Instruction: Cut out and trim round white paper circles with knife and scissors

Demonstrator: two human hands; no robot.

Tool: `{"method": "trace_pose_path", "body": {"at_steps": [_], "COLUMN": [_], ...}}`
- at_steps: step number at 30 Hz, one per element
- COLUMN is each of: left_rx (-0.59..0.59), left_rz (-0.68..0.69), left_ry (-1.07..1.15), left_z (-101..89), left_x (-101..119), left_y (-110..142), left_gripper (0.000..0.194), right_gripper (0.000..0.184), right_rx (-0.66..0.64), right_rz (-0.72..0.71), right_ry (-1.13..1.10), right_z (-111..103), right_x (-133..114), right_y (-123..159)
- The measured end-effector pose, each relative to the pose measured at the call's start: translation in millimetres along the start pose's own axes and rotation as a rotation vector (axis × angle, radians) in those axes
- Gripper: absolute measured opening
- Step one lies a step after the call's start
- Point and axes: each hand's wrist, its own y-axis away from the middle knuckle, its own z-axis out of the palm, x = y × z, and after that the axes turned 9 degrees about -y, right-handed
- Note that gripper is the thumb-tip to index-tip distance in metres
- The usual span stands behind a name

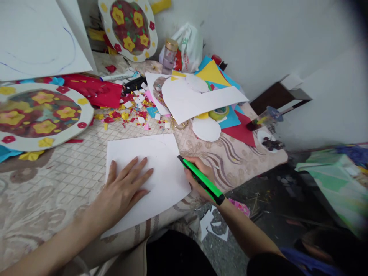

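A white sheet of card [163, 172] lies on the patterned tablecloth in front of me. My left hand [126, 186] rests flat on its left part, fingers spread. At the sheet's right edge, my right hand [199, 174] is closed around a green and black utility knife [202, 180]. The knife slants, with its dark front end pointing up and left near the edge of the sheet. Whether a blade is out is too small to tell. Faint pencil-like marks show near the sheet's top edge.
Paper scraps [140, 103] litter the tablecloth beyond the sheet. A flower-decorated oval frame [86, 115] lies at left, another [152, 34] leans behind. Cut white card [198, 103], coloured paper, a lidded jar [169, 57] and a plastic cup [263, 117] stand farther back. Scraps lie on the floor.
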Motion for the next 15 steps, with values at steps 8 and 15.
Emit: {"method": "trace_pose_path", "body": {"at_steps": [8, 15], "left_rx": [-0.008, -0.025], "left_rz": [0.008, 0.008], "left_ry": [-0.005, -0.003], "left_z": [-2.4, -0.5], "left_x": [1, -1], "left_y": [-1, -1], "left_gripper": [0.047, 0.047], "right_gripper": [0.032, 0.029], "right_rx": [0.011, -0.047], "right_rz": [-0.005, -0.032], "right_ry": [0.031, 0.011], "right_z": [-3, -6], "right_x": [-6, 7], "right_y": [8, 7]}}
